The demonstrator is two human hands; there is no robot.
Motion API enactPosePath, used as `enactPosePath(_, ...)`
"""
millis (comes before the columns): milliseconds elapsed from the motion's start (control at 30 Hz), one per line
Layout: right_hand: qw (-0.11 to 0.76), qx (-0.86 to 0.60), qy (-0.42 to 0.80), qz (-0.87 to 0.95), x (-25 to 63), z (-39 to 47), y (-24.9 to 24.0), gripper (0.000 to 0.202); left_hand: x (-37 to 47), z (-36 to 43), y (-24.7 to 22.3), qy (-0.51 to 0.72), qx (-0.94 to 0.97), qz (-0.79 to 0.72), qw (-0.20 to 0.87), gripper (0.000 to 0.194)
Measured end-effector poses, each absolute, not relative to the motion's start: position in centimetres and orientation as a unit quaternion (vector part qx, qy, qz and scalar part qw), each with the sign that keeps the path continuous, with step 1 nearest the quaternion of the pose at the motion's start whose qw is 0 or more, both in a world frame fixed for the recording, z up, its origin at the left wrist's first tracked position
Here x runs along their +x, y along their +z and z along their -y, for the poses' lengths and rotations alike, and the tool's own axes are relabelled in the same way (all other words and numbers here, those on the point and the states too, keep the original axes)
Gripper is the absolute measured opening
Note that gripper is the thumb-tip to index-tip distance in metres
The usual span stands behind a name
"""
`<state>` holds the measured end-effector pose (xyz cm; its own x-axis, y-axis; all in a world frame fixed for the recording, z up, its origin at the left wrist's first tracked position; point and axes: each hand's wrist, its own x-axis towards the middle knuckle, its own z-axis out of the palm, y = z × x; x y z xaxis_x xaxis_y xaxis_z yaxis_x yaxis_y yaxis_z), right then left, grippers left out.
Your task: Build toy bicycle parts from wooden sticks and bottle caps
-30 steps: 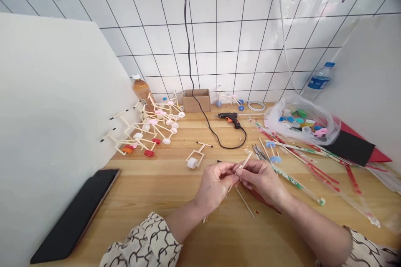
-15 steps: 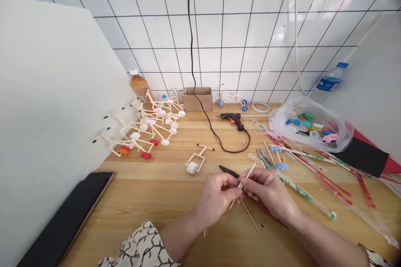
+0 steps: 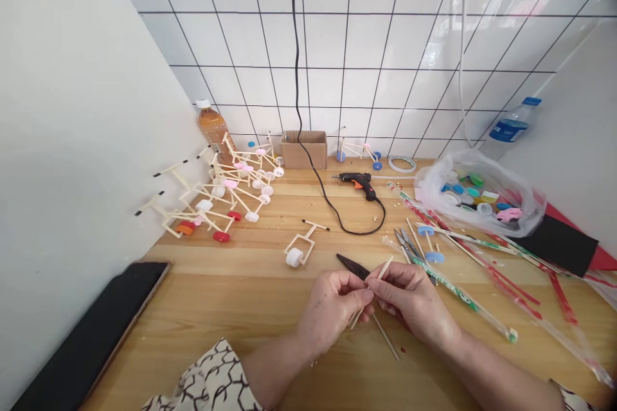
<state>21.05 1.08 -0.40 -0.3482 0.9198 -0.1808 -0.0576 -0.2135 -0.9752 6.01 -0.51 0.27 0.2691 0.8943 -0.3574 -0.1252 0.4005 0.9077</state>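
Note:
My left hand (image 3: 330,308) and my right hand (image 3: 417,302) meet near the front of the wooden table, their fingers closed on thin pale wooden sticks (image 3: 386,266). One stick end points up between the thumbs; other ends come out below my left fingers. Just behind my hands lies a pair of black-nosed pliers (image 3: 353,266), partly hidden by them. Another stick (image 3: 387,339) rests on the table under my hands. To the left of the pliers is a small stick frame with a white wheel (image 3: 295,257).
Several stick models with bottle-cap wheels (image 3: 230,185) stand at left beside a bottle (image 3: 212,125). A glue gun (image 3: 357,181) and cardboard box (image 3: 303,151) are at the back. Scissors (image 3: 409,245), wrapped sticks (image 3: 463,295) and a bag of caps (image 3: 482,196) lie right; a black phone-like slab (image 3: 110,321) lies left.
The view has shifted slightly. My hands stay together, with small finger movements; the sticks between them have shifted a little.

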Motion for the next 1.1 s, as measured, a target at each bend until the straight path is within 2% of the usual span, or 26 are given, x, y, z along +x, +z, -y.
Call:
enactPosePath(267, 0.379, -0.425, 0.645, 0.51, 20.9, -0.9, 0.0, 0.019, 6.1, 0.5, 0.5, 0.363, 0.387, -0.483, 0.697, 0.026)
enactPosePath(500, 0.372, -0.353, 0.709, 0.484, 20.7, -0.7, 0.7, 0.017, 6.1, 0.8, 0.4, 0.359, 0.364, -0.474, 0.717, 0.026)
enactPosePath(800, 0.356, -0.369, 0.689, 0.512, 20.5, -0.7, 1.1, 0.021, 5.9, 0.8, 0.1, 0.377, 0.324, -0.465, 0.732, 0.029)
enactPosePath(867, 0.343, -0.397, 0.64, 0.562, 21.0, -1.0, 1.4, 0.021, 5.8, 0.7, 0.2, 0.39, 0.329, -0.463, 0.725, 0.027)
enactPosePath(933, 0.308, -0.45, 0.534, 0.645, 21.8, -1.4, 2.0, 0.022, 5.5, 0.5, 0.4, 0.414, 0.342, -0.457, 0.709, 0.025)
enactPosePath(1033, 0.21, -0.507, 0.321, 0.772, 23.3, -1.7, 2.7, 0.015, 4.9, -0.1, 0.6, 0.448, 0.357, -0.456, 0.681, 0.023)
enactPosePath(1100, 0.143, -0.503, 0.224, 0.823, 24.2, -1.5, 2.9, 0.011, 4.5, -0.6, 0.6, 0.466, 0.355, -0.464, 0.664, 0.022)
